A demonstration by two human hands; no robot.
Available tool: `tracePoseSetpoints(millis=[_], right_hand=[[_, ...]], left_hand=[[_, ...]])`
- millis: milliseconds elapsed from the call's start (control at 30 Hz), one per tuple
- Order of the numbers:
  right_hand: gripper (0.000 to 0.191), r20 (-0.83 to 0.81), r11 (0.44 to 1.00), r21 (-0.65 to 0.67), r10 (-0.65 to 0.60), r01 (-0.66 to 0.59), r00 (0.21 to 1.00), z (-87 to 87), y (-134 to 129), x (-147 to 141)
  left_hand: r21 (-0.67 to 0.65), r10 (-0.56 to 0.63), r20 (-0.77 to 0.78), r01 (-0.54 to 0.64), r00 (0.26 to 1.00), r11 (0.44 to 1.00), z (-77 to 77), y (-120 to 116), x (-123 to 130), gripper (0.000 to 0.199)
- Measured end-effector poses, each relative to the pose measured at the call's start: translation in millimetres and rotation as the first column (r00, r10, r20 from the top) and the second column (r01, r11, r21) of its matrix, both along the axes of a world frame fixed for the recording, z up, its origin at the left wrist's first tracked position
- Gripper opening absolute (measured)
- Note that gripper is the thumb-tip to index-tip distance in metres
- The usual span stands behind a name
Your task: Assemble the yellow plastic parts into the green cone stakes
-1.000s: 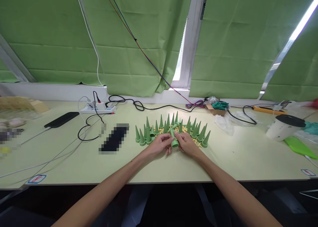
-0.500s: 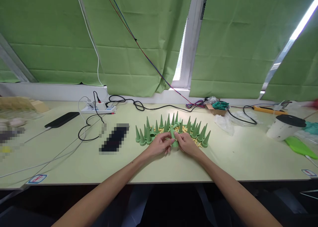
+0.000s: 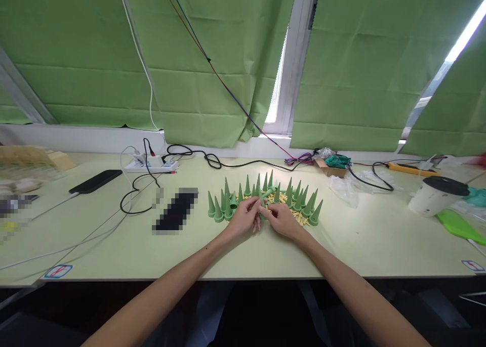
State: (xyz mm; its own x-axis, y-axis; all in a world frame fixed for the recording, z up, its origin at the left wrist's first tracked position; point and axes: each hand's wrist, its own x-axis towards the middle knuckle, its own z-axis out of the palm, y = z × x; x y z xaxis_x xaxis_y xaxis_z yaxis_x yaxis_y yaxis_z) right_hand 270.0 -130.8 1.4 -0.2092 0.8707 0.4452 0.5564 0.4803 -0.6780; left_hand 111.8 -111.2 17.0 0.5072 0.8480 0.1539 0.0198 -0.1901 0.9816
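Note:
Several green cones (image 3: 315, 213) stand upright in an arc on the table, with small yellow pieces (image 3: 299, 218) scattered among them. Inside the arc, my left hand (image 3: 245, 216) has its fingers closed round a green cone (image 3: 261, 203) that points upward. My right hand (image 3: 281, 218) meets it from the right, thumb and finger pinched at the same cone. The fingers cover much of the held cone. Behind the hands a green cone (image 3: 268, 192) lies tilted among the standing ones.
On the pale table (image 3: 364, 246) a pixelated dark object (image 3: 176, 210), a black phone (image 3: 95, 181), cables and a power strip (image 3: 152, 164) lie left. Rightward are a small cardboard box (image 3: 331, 169), clear plastic, a black-lidded cup (image 3: 436, 196) and a green object (image 3: 461, 226).
My left hand's fingers have moved up along the held cone. My right hand has shifted slightly left and down, its fingertips now nearer my left fingers. The camera view has shifted slightly.

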Motion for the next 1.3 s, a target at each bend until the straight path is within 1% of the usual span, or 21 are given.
tracePoseSetpoints(millis=[133, 233, 433, 567, 833, 1300], right_hand=[[0.047, 0.088, 0.999, 0.028, 0.017, -0.019, 0.996, -1.4, -2.6, -0.1], [0.043, 0.16, 0.997, 0.063, 0.021, -0.032, 0.987, -3.4, -2.8, -0.5], [0.042, 0.251, 0.988, 0.156, -0.045, 0.006, 0.967, -7.3, -3.7, -3.7], [0.04, 0.296, 0.985, 0.17, -0.065, 0.015, 0.953, -8.4, -5.0, -5.1], [0.039, 0.331, 0.985, 0.172, -0.066, 0.009, 0.941, -9.1, -4.8, -6.1], [0.04, 0.328, 0.985, 0.17, -0.065, 0.008, 0.942, -10.0, -4.2, -6.0]], left_hand=[[-0.033, 0.013, 0.011, -0.013, 1.0, 0.999, -4.0, 3.1, -2.1, 0.053], [-0.044, 0.005, -0.017, -0.006, 1.0, 0.999, -4.5, 3.4, -1.7, 0.055], [-0.019, 0.007, -0.063, -0.008, 0.998, 1.0, -5.4, 2.6, 0.5, 0.051], [-0.003, -0.003, -0.08, 0.003, 0.997, 1.0, -6.6, 1.8, 0.8, 0.051], [0.016, 0.003, -0.111, -0.001, 0.994, 1.0, -12.7, 3.7, 0.7, 0.05], [0.029, 0.018, -0.112, -0.015, 0.993, 0.999, -11.4, 2.6, 1.8, 0.049]])
